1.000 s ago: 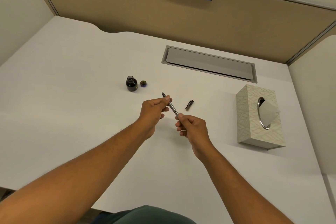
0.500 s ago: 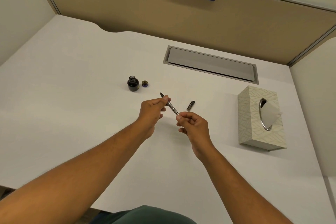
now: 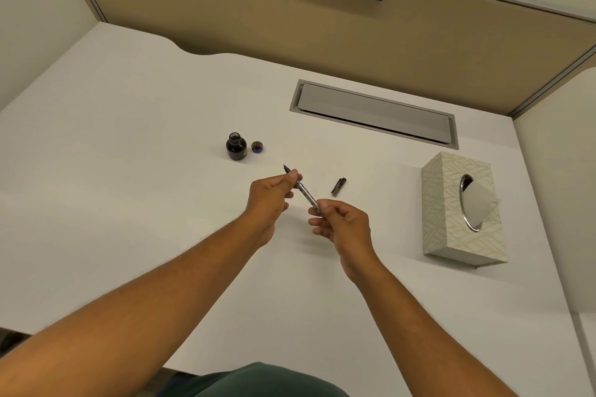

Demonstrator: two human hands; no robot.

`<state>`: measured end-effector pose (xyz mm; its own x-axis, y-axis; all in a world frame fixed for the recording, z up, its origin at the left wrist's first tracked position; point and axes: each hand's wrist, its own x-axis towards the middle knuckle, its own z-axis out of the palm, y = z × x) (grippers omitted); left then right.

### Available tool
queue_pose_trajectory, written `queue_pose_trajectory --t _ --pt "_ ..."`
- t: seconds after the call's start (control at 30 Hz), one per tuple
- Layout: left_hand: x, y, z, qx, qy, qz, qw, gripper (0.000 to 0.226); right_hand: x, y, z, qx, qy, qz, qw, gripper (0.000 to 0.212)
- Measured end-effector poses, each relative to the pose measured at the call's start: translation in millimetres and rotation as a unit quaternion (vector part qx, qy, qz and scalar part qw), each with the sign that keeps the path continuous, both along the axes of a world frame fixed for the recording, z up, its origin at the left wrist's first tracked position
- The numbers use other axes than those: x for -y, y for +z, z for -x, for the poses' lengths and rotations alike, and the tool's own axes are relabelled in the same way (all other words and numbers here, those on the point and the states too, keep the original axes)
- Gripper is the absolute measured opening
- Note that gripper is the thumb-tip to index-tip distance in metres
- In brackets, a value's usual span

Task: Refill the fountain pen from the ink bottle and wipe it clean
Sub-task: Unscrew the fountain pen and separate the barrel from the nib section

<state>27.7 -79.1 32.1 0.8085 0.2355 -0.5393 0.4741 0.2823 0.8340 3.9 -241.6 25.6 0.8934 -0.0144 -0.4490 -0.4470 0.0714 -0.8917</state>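
Above the white desk (image 3: 129, 171), the left hand (image 3: 269, 198) pinches the fountain pen (image 3: 304, 193) near its nib while the right hand (image 3: 343, 226) pinches its near end; the open ink bottle (image 3: 236, 147) stands farther left.

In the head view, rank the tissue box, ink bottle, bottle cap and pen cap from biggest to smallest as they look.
1. tissue box
2. ink bottle
3. pen cap
4. bottle cap
The last two look close; hard to separate.
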Motion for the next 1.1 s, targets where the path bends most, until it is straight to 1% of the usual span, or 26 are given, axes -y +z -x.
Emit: queue_pose_trajectory --t 0.1,0.2,0.3,0.4,0.47,0.57,0.67,0.73,0.77,0.8,0.87,0.97,1.1 --pt "0.3 0.2 0.5 0.000 0.001 0.001 1.000 0.021 0.2 -0.2 1.3 0.010 -0.004 0.008 1.000 0.010" --pt "-1.3 0.0 0.8 0.000 0.004 0.000 1.000 0.022 -0.5 1.1 1.2 0.013 -0.015 -0.019 1.000 0.021" --pt "-2.2 -0.5 1.1 0.000 0.004 0.000 1.000 0.022 -3.0 2.1 0.7 -0.017 -0.001 -0.046 0.999 0.018" --pt "-0.8 -0.3 1.2 -0.002 0.004 -0.004 1.000 0.022 -3.4 0.9 2.2 -0.016 0.028 -0.026 0.999 0.020" --pt "-0.4 -0.6 1.2 -0.002 0.006 -0.005 1.000 0.021 -1.7 -0.1 3.4 -0.002 0.028 -0.010 1.000 0.014" --pt "-1.2 -1.0 2.0 0.000 0.007 0.001 1.000 0.020 -2.2 2.6 2.3 0.010 0.019 -0.017 1.000 0.021" --pt "-1.4 -1.9 2.9 0.002 0.006 0.003 1.000 0.020 -3.1 4.9 1.1 -0.009 0.027 -0.033 0.999 0.018" --pt "-1.0 -2.0 3.9 0.003 0.006 0.003 1.000 0.020 -3.3 4.5 1.6 -0.007 0.041 -0.016 0.999 0.020" --pt "-1.3 -2.2 4.4 0.003 0.006 0.002 1.000 0.020 -2.9 3.7 2.2 -0.001 0.044 -0.005 0.999 0.017" --pt "-1.6 -2.3 4.8 0.004 0.007 0.002 1.000 0.020 -2.7 3.4 2.7 0.006 0.043 0.003 0.999 0.014" --pt "-2.6 -2.2 5.3 0.006 0.006 0.004 1.000 0.020 -3.2 3.6 3.4 0.016 0.031 0.005 0.999 0.016" --pt "-4.0 -1.9 5.1 0.005 0.006 -0.001 1.000 0.020 -4.7 3.0 2.5 0.009 0.010 -0.016 1.000 0.017" --pt "-5.1 -1.8 4.9 0.006 0.006 -0.001 1.000 0.020 -3.1 1.7 3.1 0.009 0.014 -0.010 1.000 0.012"
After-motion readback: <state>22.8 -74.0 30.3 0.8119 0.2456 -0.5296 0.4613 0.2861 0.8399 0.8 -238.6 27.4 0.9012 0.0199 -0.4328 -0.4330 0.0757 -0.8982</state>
